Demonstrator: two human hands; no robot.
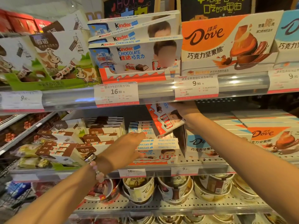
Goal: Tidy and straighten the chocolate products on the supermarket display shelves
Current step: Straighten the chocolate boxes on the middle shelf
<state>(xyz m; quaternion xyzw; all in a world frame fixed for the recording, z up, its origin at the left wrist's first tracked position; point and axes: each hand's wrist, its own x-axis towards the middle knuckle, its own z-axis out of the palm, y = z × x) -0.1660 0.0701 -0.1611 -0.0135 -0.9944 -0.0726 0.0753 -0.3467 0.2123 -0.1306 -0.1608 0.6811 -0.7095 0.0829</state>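
My right hand (187, 110) grips a white Kinder chocolate box (165, 118) and holds it tilted in the air, just under the upper shelf's rail. Below it lies a stack of Kinder boxes (157, 147) on the middle shelf. My left hand (124, 149) reaches flat toward that stack, fingers together and extended, touching its left side. More Kinder boxes (134, 52) stand upright in a red tray on the upper shelf. My left wrist wears a beaded bracelet.
Orange Dove boxes (226, 41) stand right of the Kinder on the upper shelf, more Dove boxes (273, 136) on the middle shelf. Brown-and-white cow-print chocolate boxes (53, 54) sit left, several lying askew (64, 146) below. Dove tubs (139, 188) fill the lower shelf. Price tags line the rails.
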